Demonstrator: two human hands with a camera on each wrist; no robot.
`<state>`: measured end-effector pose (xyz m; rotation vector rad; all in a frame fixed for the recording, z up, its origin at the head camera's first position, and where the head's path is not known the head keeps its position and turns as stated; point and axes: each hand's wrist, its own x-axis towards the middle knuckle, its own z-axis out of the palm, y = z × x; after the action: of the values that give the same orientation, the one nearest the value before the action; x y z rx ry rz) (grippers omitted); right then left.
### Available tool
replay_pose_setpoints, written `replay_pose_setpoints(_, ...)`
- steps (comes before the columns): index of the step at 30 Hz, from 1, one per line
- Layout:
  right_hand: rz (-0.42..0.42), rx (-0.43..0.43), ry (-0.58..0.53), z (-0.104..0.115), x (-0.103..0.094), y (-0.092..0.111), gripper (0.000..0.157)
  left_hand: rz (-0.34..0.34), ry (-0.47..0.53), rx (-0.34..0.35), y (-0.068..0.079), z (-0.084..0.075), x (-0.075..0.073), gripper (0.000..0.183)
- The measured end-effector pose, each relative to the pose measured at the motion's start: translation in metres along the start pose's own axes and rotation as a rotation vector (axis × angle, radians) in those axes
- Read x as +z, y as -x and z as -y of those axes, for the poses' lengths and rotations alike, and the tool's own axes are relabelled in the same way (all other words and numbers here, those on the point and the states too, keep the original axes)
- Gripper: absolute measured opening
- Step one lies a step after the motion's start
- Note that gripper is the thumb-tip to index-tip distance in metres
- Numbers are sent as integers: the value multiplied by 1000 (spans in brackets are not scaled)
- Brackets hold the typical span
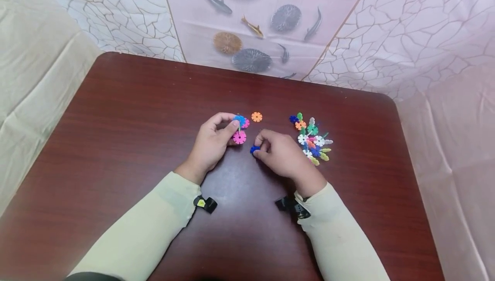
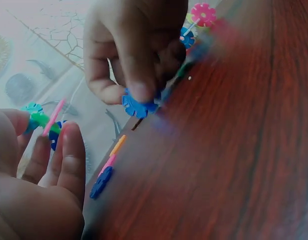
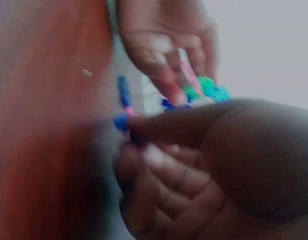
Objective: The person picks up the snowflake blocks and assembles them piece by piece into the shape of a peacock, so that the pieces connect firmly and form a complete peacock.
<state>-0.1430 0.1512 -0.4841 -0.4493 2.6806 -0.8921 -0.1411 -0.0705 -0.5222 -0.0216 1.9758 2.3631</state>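
Near the middle of the table, my left hand point(image 1: 210, 145) holds a small joined group of notched plastic discs. A light blue disc point(image 1: 240, 120), a pink disc point(image 1: 239, 137) and a green disc point(image 2: 39, 118) show in it. To its right, my right hand point(image 1: 284, 153) pinches a blue disc point(image 1: 254, 149) between thumb and fingertips, just above the table. A small gap separates the two hands. Behind them lies an orange disc point(image 1: 257, 117); in the left wrist view it lines up with a pink one and a dark blue disc point(image 2: 101, 183). The right wrist view is blurred.
A heap of many-coloured discs point(image 1: 312, 140), some joined together, lies right of my right hand on the dark brown table point(image 1: 154, 100). Patterned cloth point(image 1: 267, 49) hangs along the table's far edge. Dark bands are on both wrists.
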Motion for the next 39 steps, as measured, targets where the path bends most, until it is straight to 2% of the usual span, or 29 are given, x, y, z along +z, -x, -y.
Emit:
replay_pose_setpoints(3, -79, 13, -232, -2, -8, 2, 9, 24, -67, 28, 1, 1, 1, 24)
replay_pose_setpoints(7, -214, 21, -546, -1, -12, 2, 18, 46, -153, 72, 3, 3, 2, 24)
replay_pose_setpoints(11, -260, 26, -687, -1, -11, 2, 23, 53, -178, 99, 4, 4, 3, 24)
replay_pose_setpoints(23, -244, 24, -850, -2, -11, 3, 26, 76, -158, 141, 8, 2, 6, 24)
replay_pose_setpoints(30, -255, 28, -891, 1, -10, 3, 25, 67, -159, 175, 10, 2, 6, 21)
replay_pose_setpoints(34, -261, 25, -898, 1, -10, 2, 24, 37, -254, 207, 12, 1, 7, 21)
replay_pose_setpoints(39, -253, 28, -889, 2, -10, 3, 25, -17, -430, 301, 12, 0, 7, 20)
